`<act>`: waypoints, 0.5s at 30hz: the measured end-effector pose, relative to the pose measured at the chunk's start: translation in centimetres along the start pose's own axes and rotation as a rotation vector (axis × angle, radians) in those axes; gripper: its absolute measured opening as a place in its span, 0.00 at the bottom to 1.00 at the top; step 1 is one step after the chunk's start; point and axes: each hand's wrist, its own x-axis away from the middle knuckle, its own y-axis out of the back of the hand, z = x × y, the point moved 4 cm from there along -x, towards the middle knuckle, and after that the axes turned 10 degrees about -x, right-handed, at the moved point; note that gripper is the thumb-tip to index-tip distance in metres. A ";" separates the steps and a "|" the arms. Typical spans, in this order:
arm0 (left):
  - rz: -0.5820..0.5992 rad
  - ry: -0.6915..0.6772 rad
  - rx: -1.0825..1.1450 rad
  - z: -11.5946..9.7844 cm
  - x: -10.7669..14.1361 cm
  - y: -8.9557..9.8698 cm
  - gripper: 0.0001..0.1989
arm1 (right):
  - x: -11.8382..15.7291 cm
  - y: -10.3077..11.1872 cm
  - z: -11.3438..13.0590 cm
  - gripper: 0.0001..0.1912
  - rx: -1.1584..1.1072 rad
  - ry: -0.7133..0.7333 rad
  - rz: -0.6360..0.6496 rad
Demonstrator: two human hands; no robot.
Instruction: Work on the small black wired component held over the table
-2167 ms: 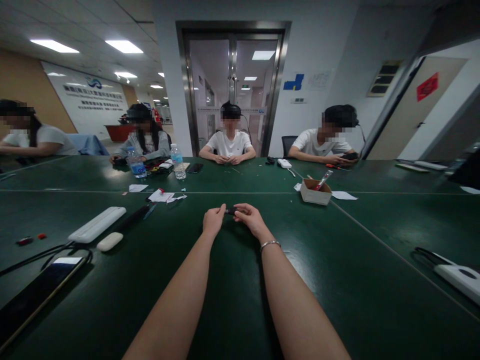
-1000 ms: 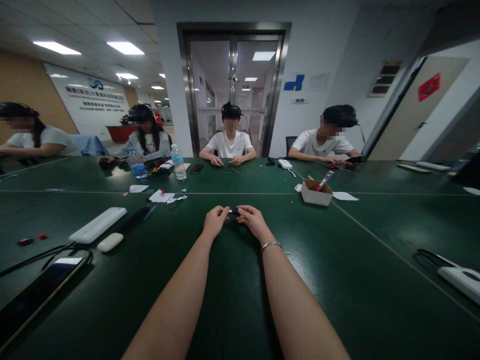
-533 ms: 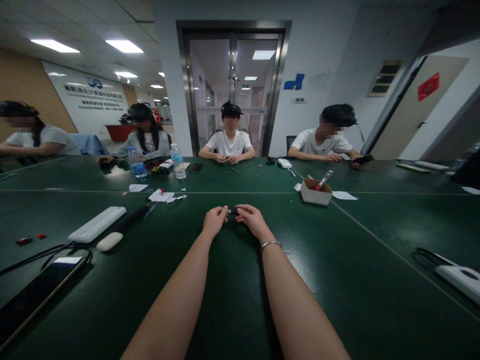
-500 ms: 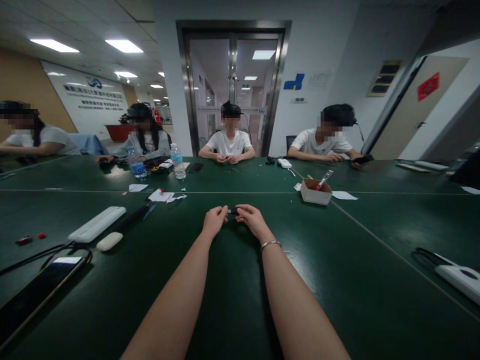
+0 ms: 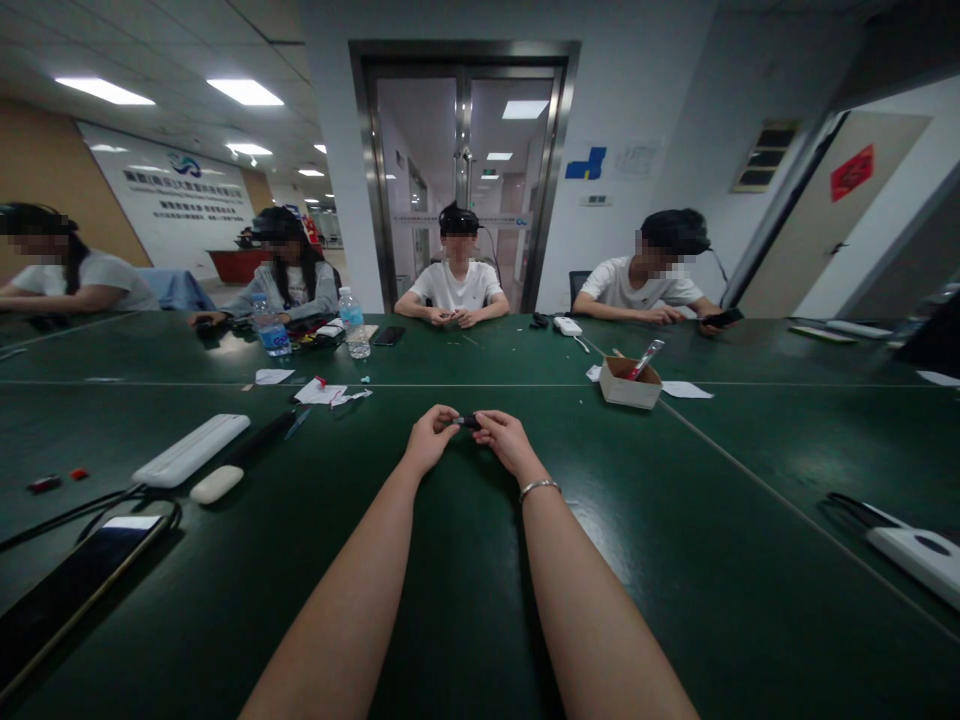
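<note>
Over the green table, a small black piece with a greyish end (image 5: 468,421) lies between my two hands, too small to name with certainty. The fingertips of my left hand (image 5: 430,440) are pinched together at its grey end. From the other side, my right hand (image 5: 505,441), with a silver bracelet at the wrist, grips the dark end between thumb and fingers. Both hands are closed, and the fingers partly cover the piece.
To the left are a phone (image 5: 79,590), a white power bank (image 5: 193,450), a white rounded case (image 5: 217,485) and a pen (image 5: 297,423). Torn paper (image 5: 321,391) and a small open box (image 5: 630,384) stand farther off. Several people sit across the table.
My left fingers have shifted slightly on the grey end, and more of the black piece shows between the hands. The whole view has moved a little.
</note>
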 end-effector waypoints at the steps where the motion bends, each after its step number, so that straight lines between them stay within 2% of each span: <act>1: -0.016 -0.012 0.008 0.0 0.0 0.0 0.13 | 0.0 0.0 0.0 0.10 0.001 0.001 -0.003; 4: -0.025 0.038 0.066 0.5 -0.1 -0.3 0.19 | 0.0 0.0 0.0 0.10 0.007 -0.004 -0.007; 8: -0.006 0.164 0.068 1.1 -0.2 -0.6 0.17 | 0.0 -0.1 -0.1 0.10 0.023 -0.009 0.011; 15: -0.030 0.127 0.103 0.7 -0.2 -0.3 0.15 | -0.1 -0.1 -0.2 0.10 0.024 -0.012 0.018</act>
